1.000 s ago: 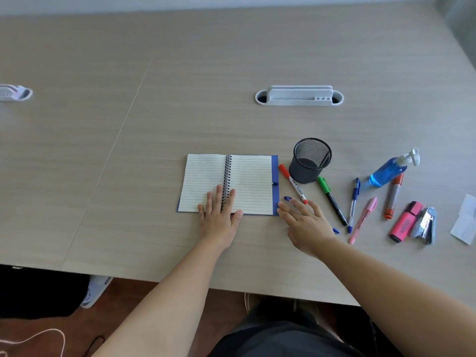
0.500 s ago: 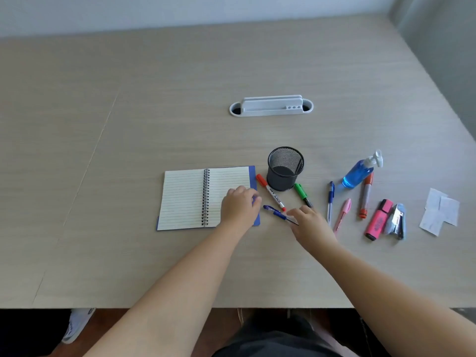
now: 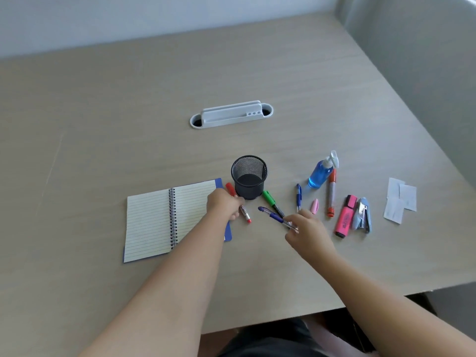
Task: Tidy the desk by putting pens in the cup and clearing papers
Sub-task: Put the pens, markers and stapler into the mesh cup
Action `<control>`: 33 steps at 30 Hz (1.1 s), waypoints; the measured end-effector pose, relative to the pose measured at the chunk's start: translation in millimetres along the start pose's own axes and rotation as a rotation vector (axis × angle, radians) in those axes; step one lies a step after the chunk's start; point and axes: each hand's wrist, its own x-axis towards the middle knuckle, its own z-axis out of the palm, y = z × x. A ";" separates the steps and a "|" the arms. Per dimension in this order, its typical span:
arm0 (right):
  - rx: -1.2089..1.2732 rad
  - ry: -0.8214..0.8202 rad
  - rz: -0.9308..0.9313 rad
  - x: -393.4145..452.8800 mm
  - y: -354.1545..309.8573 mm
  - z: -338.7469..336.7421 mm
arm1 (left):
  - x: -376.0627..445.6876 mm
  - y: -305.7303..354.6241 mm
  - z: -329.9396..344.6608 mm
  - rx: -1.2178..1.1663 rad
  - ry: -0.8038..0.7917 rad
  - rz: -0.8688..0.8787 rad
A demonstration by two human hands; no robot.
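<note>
Right hand [image 3: 307,234] fingers pinch blue pen [image 3: 274,217], frame centre; left hand [image 3: 224,203] fingers curl over red marker [image 3: 242,206]; print illegible

A pale wood-grain counter [image 3: 128,99] carries everything. Near its middle stands a black mesh cup [image 3: 249,177]. At the cup's 8 o'clock lies an open spiral notebook [image 3: 164,220]; at 12 o'clock, well apart, a white cable tray [image 3: 231,115] is set in the top. From 3 to 4 o'clock lie a blue spray bottle [image 3: 320,172], pens, a pink highlighter [image 3: 345,216], a stapler [image 3: 362,215] and paper slips [image 3: 399,199].
</note>
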 end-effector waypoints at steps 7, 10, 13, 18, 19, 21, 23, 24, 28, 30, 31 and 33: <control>0.503 0.230 0.016 18.5 -37.6 -45.4 | -25.4 -9.3 -27.5 -0.229 0.163 0.058; 0.697 0.241 0.005 51.3 -63.9 -61.7 | -39.5 -13.3 -45.9 -0.322 0.234 0.163; 0.679 0.199 -0.026 81.4 -80.8 -66.3 | -51.6 -6.2 -63.0 -0.339 0.325 0.318; 0.426 0.059 -0.019 97.5 -82.1 -52.0 | -59.6 21.6 -65.5 -0.203 0.402 0.518; 0.390 0.066 -0.010 96.6 -79.7 -49.8 | -58.4 27.2 -62.1 -0.150 0.402 0.538; 0.385 0.084 0.021 94.0 -72.8 -48.9 | -52.0 34.5 -54.0 -0.045 0.376 0.544; 0.409 0.100 0.039 89.3 -63.8 -52.3 | -43.0 38.0 -45.0 0.086 0.349 0.514; 0.424 0.100 0.044 86.9 -58.5 -53.6 | -39.3 38.9 -41.5 0.168 0.357 0.509; 0.442 0.095 0.119 80.2 -30.1 -56.9 | -34.2 38.2 -31.9 0.331 0.404 0.514; 0.421 0.073 0.180 77.4 -13.1 -55.5 | -39.7 36.0 -27.9 0.281 0.466 0.560; 0.391 0.050 0.213 75.5 -5.5 -54.4 | -44.0 35.1 -24.4 0.236 0.514 0.643; 0.311 0.008 0.265 72.0 8.5 -49.5 | -56.5 32.7 -11.7 0.111 0.560 0.894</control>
